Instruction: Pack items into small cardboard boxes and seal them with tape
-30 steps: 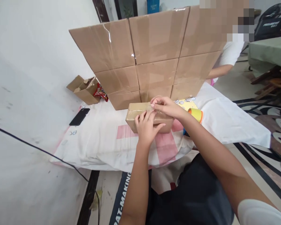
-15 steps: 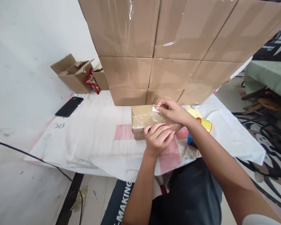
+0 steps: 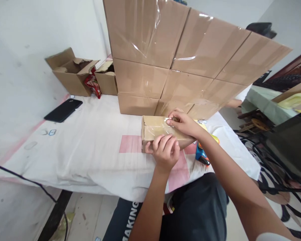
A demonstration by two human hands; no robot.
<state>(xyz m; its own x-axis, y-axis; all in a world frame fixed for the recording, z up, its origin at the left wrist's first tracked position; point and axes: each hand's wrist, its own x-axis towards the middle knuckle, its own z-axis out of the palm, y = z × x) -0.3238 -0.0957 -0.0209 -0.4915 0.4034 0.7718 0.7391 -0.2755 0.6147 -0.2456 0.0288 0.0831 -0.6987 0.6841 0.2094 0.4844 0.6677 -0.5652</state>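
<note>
A small brown cardboard box (image 3: 154,122) lies on the cloth-covered table in front of me, with clear tape along its top. My left hand (image 3: 164,150) holds the box at its front edge, fingers curled against it and the thumb hidden. My right hand (image 3: 183,122) is on the box top, thumb and fingertips pinched at a shiny piece of clear tape (image 3: 166,121). Beside my right forearm sits a blue and yellow tape dispenser (image 3: 202,155), partly hidden by the arm.
A wall of stacked, taped cardboard boxes (image 3: 142,78) stands right behind the small box. At the back left are an open carton (image 3: 72,78), a red snack packet (image 3: 93,83) and a black phone (image 3: 63,110). A black cable (image 3: 22,177) hangs at the left. Another person's arm (image 3: 233,103) shows beyond the stack.
My view has shifted, showing more of the stack's right side. My left hand has slid slightly left along the box front. The right hand stays pinched on the tape on top.
</note>
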